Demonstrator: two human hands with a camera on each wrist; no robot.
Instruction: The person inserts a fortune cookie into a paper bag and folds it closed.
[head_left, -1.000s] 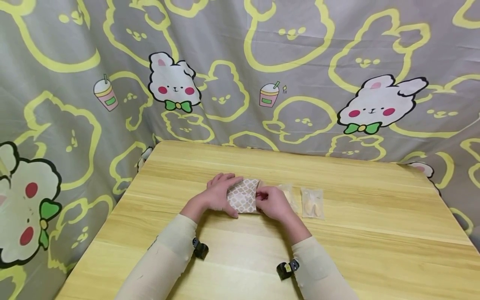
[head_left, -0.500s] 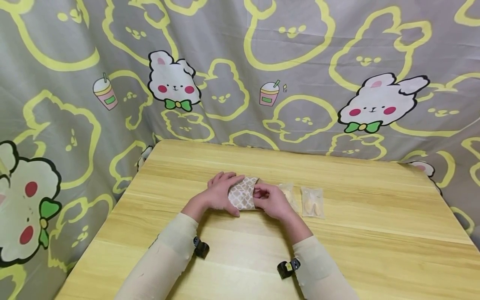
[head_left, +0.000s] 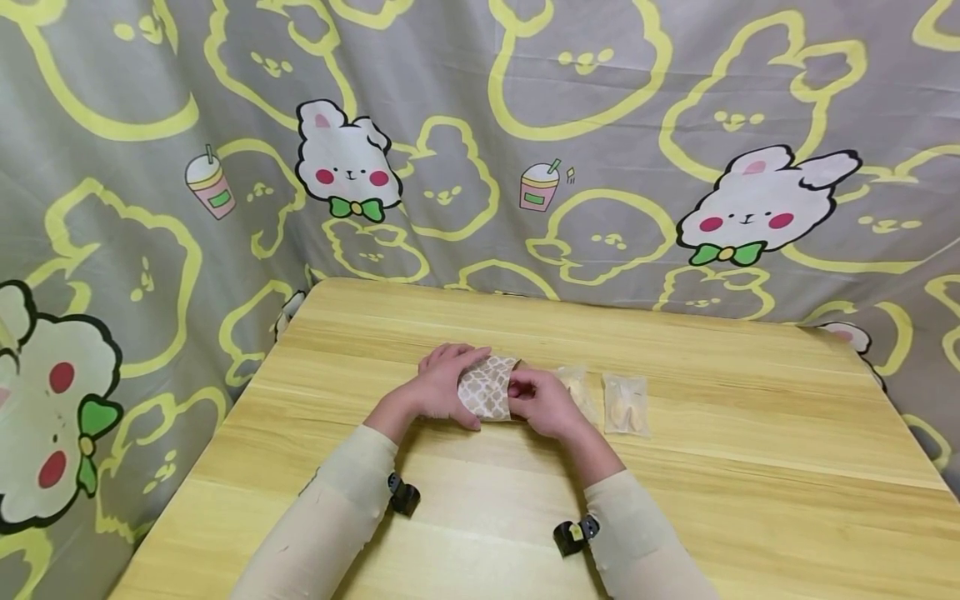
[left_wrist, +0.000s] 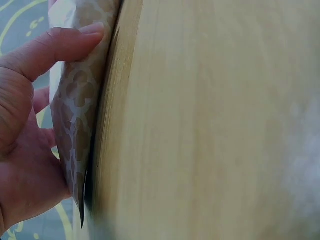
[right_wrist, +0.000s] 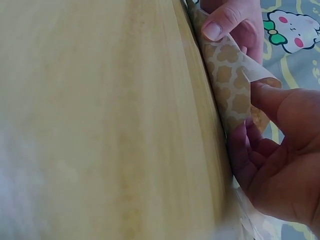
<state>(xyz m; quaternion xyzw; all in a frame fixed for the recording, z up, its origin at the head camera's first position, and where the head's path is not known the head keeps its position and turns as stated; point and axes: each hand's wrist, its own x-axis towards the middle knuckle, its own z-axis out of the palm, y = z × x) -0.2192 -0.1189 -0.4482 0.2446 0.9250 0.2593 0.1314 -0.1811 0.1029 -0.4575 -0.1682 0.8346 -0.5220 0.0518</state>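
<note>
A small paper bag [head_left: 486, 390] with a tan and white lattice print lies low over the table, its mouth facing right. My left hand [head_left: 444, 388] grips the bag's left end, thumb on the near side and fingers on the far side. At the mouth, my right hand [head_left: 546, 402] has its fingers curled. The right wrist view shows the right thumb [right_wrist: 267, 97] reaching into the gaping mouth, while the other fingers [right_wrist: 240, 150] curl at the lower edge. Something brownish shows inside the opening [right_wrist: 260, 118]; the rest of the interior is hidden.
Right of the hands, a translucent packet [head_left: 625, 406] with pale yellowish pieces lies on the wooden table [head_left: 750, 467]. Another similar packet [head_left: 577, 385] is partly covered by the right hand. A patterned grey curtain [head_left: 465, 108] hangs behind the table and along its left side.
The bag's mouth has bulged wider and its printed side has become more rounded. The right fingers have shifted slightly at the opening; the left hand keeps its grip. The packets have not moved.
</note>
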